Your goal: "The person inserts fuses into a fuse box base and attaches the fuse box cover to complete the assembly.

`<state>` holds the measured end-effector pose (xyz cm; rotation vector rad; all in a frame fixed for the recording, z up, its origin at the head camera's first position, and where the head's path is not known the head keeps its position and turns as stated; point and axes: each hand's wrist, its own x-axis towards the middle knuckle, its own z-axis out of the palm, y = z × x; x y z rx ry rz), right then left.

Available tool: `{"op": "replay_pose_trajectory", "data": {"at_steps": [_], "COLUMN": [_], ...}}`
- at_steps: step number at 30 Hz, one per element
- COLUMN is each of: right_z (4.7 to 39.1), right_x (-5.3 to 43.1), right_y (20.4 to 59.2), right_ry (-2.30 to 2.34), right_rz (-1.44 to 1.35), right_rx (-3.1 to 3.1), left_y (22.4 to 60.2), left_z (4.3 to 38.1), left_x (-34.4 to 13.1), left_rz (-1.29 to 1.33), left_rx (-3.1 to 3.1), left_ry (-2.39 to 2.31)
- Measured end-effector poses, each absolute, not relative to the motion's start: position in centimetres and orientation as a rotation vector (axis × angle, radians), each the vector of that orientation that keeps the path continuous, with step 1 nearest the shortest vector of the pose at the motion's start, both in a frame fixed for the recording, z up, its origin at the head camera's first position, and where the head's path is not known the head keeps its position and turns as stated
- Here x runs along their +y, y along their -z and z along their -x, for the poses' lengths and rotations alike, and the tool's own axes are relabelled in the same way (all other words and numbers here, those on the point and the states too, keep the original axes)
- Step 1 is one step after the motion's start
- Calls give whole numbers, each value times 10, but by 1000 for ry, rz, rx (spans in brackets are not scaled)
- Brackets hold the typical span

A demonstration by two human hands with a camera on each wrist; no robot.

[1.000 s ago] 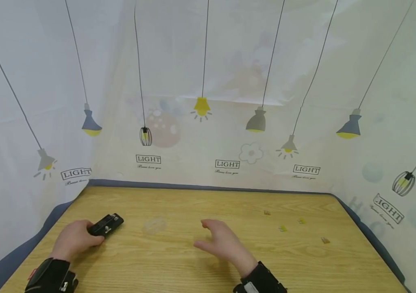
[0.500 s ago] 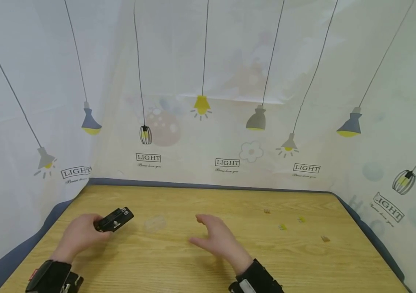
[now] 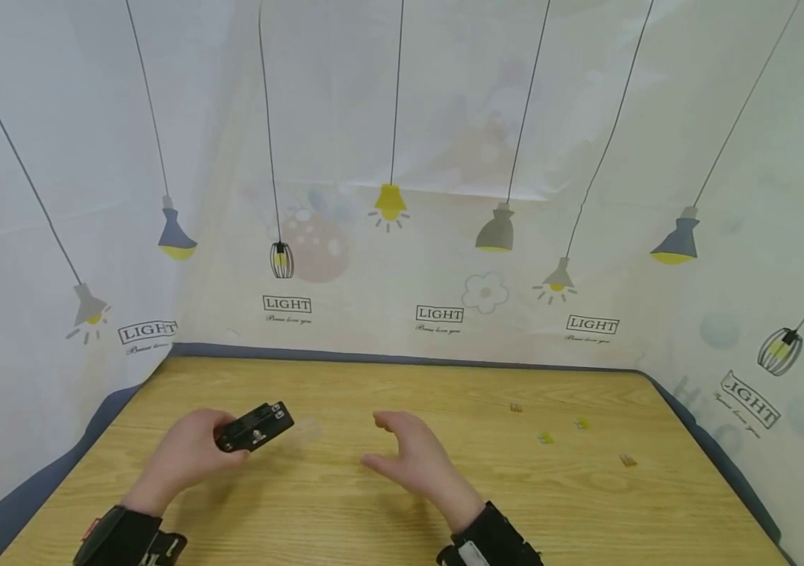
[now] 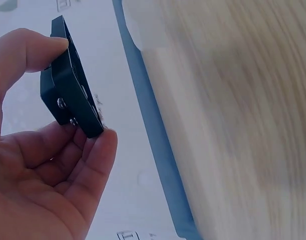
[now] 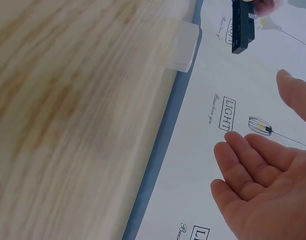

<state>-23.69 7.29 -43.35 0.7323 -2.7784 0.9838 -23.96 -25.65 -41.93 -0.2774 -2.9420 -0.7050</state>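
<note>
A small black block (image 3: 255, 427) with metal screws on its end is in my left hand (image 3: 189, 448), above the left half of the table. In the left wrist view my thumb presses one side of the black block (image 4: 72, 87) while the fingertips support its lower edge. A clear plastic piece (image 3: 309, 429) lies on the wood just beyond the block, partly covered by it in the head view. My right hand (image 3: 419, 464) hovers to the right, thumb and fingers apart, holding nothing. The right wrist view shows the clear piece (image 5: 187, 46) near the table's edge.
Several tiny flat pieces, yellow ones (image 3: 546, 438) and brown ones (image 3: 628, 461), lie scattered on the right of the wooden table (image 3: 387, 385). A white wall sheet (image 3: 345, 330) printed with hanging lamps surrounds the table's back and sides.
My left hand has lifted the black block and carried it to the right, towards the clear piece, and turned it flatter. The right hand has drifted slightly left and up.
</note>
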Motion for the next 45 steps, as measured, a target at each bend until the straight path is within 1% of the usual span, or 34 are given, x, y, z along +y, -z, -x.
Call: {"op": "replay_pose_trajectory", "data": {"at_steps": [18, 34, 45], "right_z": [236, 233, 239], "right_x": [72, 74, 90], "right_y": [439, 433, 434], "right_ry": [-1018, -1096, -1058], "right_rz": [-789, -913, -938], "right_rx": [-2748, -2731, -2764], "left_y": [419, 423, 429], "left_z": [233, 230, 232], "left_x": [-197, -163, -142], "left_rz": [419, 630, 776], "left_rx": [-2902, -2845, -2791], "left_ry": [690, 672, 686]}}
